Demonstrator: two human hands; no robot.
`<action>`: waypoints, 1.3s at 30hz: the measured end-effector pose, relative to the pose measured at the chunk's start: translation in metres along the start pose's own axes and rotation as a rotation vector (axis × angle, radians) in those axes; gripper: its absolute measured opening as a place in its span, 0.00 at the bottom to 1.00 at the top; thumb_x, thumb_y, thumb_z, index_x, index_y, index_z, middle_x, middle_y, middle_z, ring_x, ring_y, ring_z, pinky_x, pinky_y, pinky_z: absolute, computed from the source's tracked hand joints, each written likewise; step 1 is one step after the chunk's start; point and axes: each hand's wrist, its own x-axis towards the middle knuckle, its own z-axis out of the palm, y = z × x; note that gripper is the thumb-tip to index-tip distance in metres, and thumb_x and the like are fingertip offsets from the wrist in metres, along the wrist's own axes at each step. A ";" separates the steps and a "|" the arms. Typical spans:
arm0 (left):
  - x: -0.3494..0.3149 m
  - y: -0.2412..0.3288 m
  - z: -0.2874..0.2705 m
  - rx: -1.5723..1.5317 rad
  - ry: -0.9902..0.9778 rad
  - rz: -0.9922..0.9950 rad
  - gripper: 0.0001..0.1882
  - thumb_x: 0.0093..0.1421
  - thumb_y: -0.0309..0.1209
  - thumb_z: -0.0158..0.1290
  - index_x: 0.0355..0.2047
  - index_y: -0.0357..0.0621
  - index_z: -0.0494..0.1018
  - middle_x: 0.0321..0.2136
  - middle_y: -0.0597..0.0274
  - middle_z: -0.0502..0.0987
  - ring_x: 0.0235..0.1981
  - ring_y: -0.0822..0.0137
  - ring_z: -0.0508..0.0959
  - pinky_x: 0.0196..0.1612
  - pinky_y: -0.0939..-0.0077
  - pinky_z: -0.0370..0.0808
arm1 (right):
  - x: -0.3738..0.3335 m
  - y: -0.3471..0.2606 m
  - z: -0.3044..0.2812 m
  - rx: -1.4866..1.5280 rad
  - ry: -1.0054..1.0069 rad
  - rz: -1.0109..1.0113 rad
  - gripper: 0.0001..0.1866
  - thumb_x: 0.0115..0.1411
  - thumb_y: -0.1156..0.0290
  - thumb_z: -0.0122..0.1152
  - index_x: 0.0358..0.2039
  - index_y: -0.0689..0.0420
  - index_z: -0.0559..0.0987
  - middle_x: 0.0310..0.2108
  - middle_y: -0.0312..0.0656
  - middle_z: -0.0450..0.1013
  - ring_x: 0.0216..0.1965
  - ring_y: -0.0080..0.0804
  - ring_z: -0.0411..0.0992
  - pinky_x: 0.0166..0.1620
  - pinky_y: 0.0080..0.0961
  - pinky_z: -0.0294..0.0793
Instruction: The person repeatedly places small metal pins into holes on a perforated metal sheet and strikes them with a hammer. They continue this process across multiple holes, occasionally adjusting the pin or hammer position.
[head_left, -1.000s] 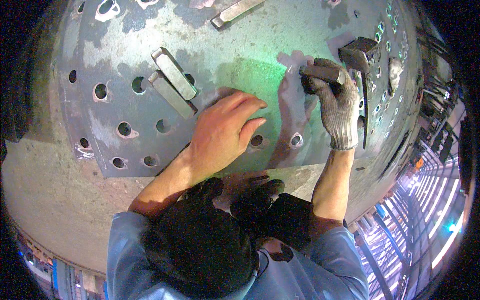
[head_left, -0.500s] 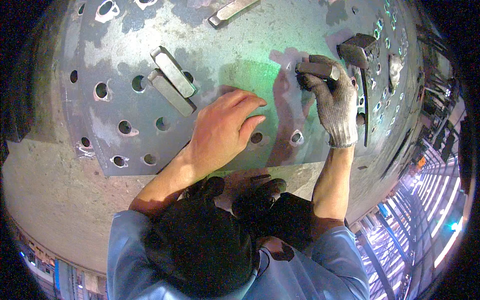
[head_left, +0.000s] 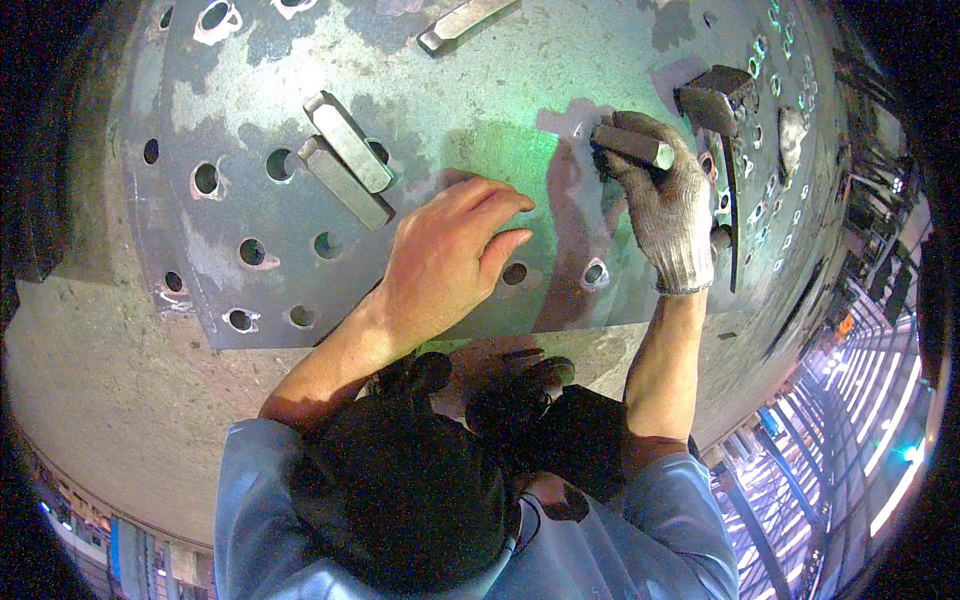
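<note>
My left hand [head_left: 440,245] is bare and held over a steel plate [head_left: 490,110], fingers bent loosely, with a gap between thumb and forefinger and nothing in it. On my right hand [head_left: 678,215] is a pale knitted work glove, dark with dirt at the fingers. Its fingers wrap round a short grey metal bar [head_left: 635,147], held at the right side of the plate. Two similar bars, an upper bar [head_left: 350,140] and a lower bar [head_left: 345,184], lie side by side beyond my left hand. Another bar [head_left: 467,25] rests at the far edge of view.
A hammer [head_left: 716,102] with a blocky head and thin dark handle is right of my gloved hand. Beyond it lies a crumpled pale thing [head_left: 791,142], perhaps a glove. Many round holes [head_left: 204,179] pierce the plate. Concrete floor [head_left: 130,390] borders its near edge.
The bar in my right hand has turned slightly, its right end now a little lower. My left hand has stayed in place.
</note>
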 end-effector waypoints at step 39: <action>0.001 -0.002 0.002 0.019 0.001 -0.006 0.13 0.59 0.29 0.62 0.44 0.42 0.79 0.41 0.54 0.80 0.34 0.54 0.82 0.33 0.69 0.80 | 0.002 0.000 -0.002 0.005 -0.044 -0.024 0.13 0.59 0.74 0.65 0.45 0.57 0.83 0.42 0.46 0.81 0.42 0.40 0.81 0.46 0.32 0.79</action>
